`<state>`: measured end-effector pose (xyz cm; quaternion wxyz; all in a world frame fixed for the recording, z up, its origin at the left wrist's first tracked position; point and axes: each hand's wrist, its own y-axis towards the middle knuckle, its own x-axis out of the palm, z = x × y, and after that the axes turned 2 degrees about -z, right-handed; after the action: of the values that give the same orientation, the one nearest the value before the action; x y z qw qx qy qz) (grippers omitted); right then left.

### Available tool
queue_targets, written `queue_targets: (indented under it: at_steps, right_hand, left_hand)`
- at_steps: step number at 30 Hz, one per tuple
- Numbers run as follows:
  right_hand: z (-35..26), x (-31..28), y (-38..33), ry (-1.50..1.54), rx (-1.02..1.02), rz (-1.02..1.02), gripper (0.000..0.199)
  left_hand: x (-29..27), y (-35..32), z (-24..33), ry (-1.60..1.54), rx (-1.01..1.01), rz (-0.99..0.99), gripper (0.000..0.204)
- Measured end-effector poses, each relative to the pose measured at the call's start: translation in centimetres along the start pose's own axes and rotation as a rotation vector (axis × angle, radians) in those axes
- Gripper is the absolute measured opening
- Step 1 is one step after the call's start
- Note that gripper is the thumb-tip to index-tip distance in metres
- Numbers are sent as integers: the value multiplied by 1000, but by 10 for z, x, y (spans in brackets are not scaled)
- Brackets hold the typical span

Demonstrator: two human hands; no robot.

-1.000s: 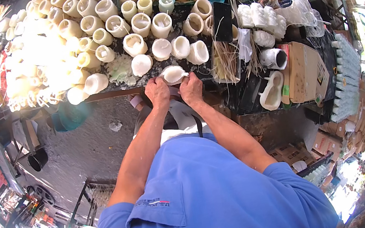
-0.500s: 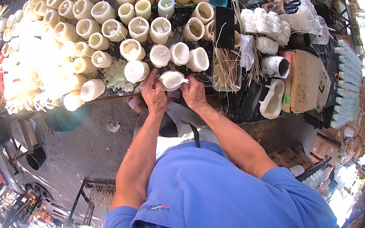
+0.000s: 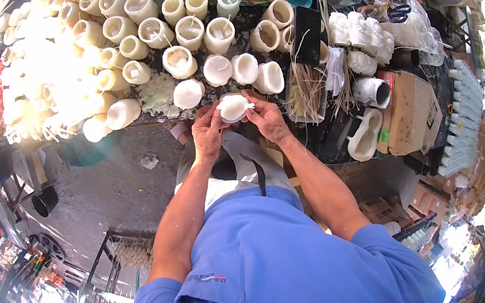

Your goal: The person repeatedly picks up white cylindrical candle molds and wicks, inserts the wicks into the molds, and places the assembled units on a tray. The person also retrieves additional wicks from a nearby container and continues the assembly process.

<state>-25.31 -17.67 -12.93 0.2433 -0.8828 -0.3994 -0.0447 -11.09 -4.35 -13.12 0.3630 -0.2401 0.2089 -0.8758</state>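
Between my two hands, at the table's near edge, is a white wax piece [image 3: 234, 108], roundish with a thin ragged rim and a small tab at its right side. My left hand [image 3: 207, 133] grips its left side between thumb and fingers. My right hand [image 3: 268, 119] pinches the right side by the tab. Just beyond my fingers stand short white wax cups; a filled one [image 3: 189, 94] is nearest my left hand, and a hollow one [image 3: 269, 78] is nearest my right. Farther back, a wax cup with a wick [image 3: 179, 63] stands among several cream ones.
Many sunlit wax cups [image 3: 94, 80] crowd the table's left. To the right are a tray of loose wicks [image 3: 304, 98], scissors [image 3: 400, 13], knobbly white wax blocks [image 3: 357, 30], a white mould-like piece [image 3: 365, 135] and a cardboard box [image 3: 412, 112].
The wax piece has come slightly nearer and turned between my hands. My left fingers, earlier pointing forward beside a filled cup, now close on its side. The view has shifted slightly.
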Motion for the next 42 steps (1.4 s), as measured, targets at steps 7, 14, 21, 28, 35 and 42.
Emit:
queue_targets:
  at_steps: [7, 14, 21, 28, 35, 42]
  right_hand:
    - [26, 20, 9, 59, -94, 310, 18]
    - [28, 37, 29, -208, 125, 583, 15]
    - [45, 10, 41, -529, 165, 452, 21]
    - [36, 7, 25, -566, 185, 350, 17]
    - [19, 9, -1, -691, 54, 228, 19]
    - [-51, 20, -35, 142, 105, -92, 40]
  left_hand:
    - [12, -4, 2, 140, 90, 240, 31]
    - [26, 27, 13, -141, -255, 375, 30]
    - [21, 37, 10, 246, -290, 455, 34]
    - [9, 36, -9, 549, -207, 428, 45]
    - [18, 7, -4, -140, -296, 378, 47]
    - [7, -30, 50, 236, -39, 105, 51]
